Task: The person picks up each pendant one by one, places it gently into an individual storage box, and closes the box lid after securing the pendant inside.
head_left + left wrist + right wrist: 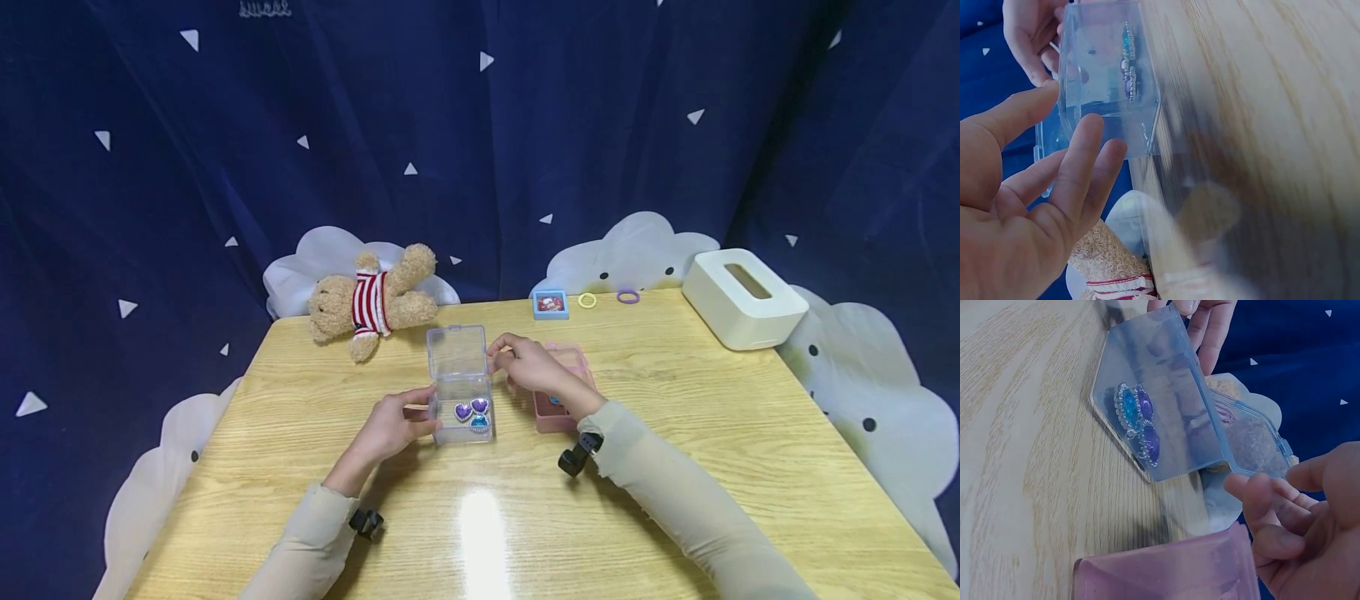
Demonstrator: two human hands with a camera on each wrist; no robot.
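Observation:
A clear plastic box [462, 434] stands on the table with its hinged lid [458, 352] raised at the back. Inside lie two purple gem pieces and one blue gem piece [1129, 406], each edged in silver. My left hand [395, 425] holds the box at its left side, thumb toward the front and fingers farther back. At the right edge of the lid, near the hinge, is my right hand [525, 362], its fingers loosely bent; firm contact is unclear. Under the right forearm sits a pink box [1166, 572], lid up, partly hidden, with something blue inside.
A teddy bear [370, 304] in a striped shirt lies at the back left. Along the back edge are a small blue box [551, 305], a yellow ring [587, 293] and a purple ring [628, 290]. A white tissue box [742, 300] stands at the back right.

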